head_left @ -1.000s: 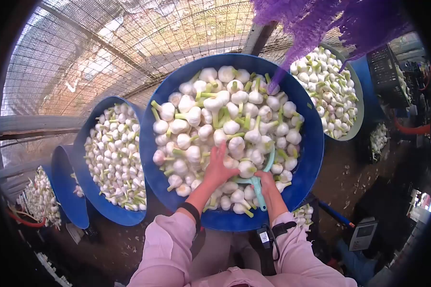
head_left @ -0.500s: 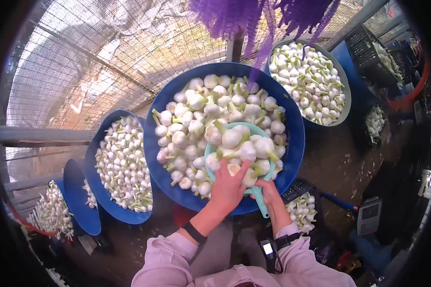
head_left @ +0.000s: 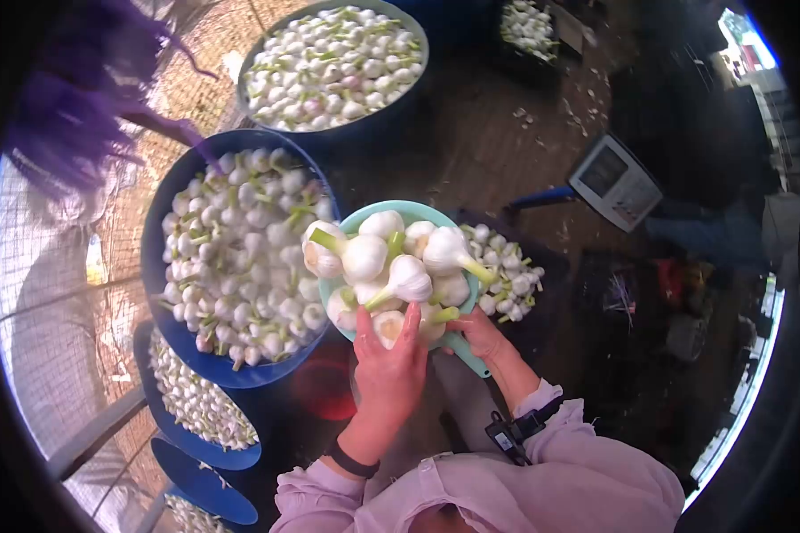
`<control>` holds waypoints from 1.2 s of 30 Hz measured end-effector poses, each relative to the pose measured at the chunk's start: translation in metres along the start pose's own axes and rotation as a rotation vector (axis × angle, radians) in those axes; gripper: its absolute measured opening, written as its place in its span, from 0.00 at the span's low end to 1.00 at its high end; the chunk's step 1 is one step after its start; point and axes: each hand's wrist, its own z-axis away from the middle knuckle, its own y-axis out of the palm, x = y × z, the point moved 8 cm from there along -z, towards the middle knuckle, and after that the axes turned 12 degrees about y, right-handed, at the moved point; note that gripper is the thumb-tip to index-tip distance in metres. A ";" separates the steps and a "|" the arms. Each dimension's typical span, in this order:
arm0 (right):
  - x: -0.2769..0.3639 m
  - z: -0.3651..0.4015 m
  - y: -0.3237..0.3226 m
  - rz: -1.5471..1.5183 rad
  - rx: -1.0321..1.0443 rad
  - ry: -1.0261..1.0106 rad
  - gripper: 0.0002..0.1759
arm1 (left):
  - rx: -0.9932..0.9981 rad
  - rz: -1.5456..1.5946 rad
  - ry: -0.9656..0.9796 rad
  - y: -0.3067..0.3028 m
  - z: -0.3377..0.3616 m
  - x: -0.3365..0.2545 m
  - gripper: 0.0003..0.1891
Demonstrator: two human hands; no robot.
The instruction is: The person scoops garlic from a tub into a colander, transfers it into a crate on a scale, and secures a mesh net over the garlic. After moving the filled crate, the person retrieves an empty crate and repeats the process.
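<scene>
Dirt floor [head_left: 471, 133], right hand [head_left: 480, 336] gripping teal scoop [head_left: 418, 210] (garlic [head_left: 406, 277] piled), left hand [head_left: 389, 364] open atop.

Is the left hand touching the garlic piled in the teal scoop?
Touching. The head view shows fingers of the left hand lying flat on the bulbs at the near edge of the scoop.

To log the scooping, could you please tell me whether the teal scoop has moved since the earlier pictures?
Yes. The teal scoop, earlier inside the big blue tub, is now off its rim, on the right, by a crate of garlic.
</scene>
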 end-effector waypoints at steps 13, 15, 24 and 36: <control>0.039 0.080 -0.291 0.939 -1.168 -0.494 0.49 | 0.102 1.310 -0.706 0.394 0.006 -0.066 0.34; 0.039 0.063 -0.318 0.897 -1.179 -0.323 0.49 | -0.029 1.384 -0.966 0.438 0.026 -0.036 0.37; 0.030 0.116 -0.404 0.299 -1.164 -0.609 0.46 | 0.049 1.348 -1.150 0.424 0.036 0.011 0.38; -0.019 0.180 -0.330 -0.386 -0.719 -0.461 0.22 | 0.174 1.203 -0.709 0.344 0.063 0.083 0.26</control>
